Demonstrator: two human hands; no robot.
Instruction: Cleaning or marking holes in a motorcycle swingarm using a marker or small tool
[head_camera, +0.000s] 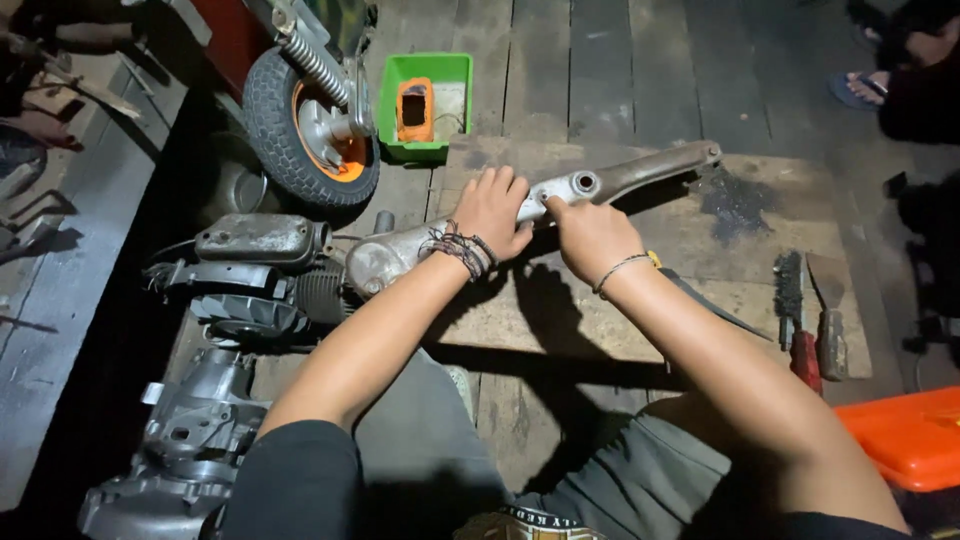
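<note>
A long grey metal engine arm (640, 172) lies slantwise across a stained wooden board (700, 250). My left hand (492, 212) rests on top of the arm near its middle, fingers spread over it, with cord bracelets at the wrist. My right hand (590, 235) is closed against the arm just right of the left hand, thumb by a round hole in the casting. A dark curved tool with a yellow part (700, 295) shows under my right wrist; how it is held is hidden.
A wire brush (790, 300) and a scraper (826, 320) lie at the board's right. A green tub (428, 100) with an orange part stands behind, beside a small wheel (305, 130). Engine parts (250, 290) crowd the left. An orange box (905, 435) sits right.
</note>
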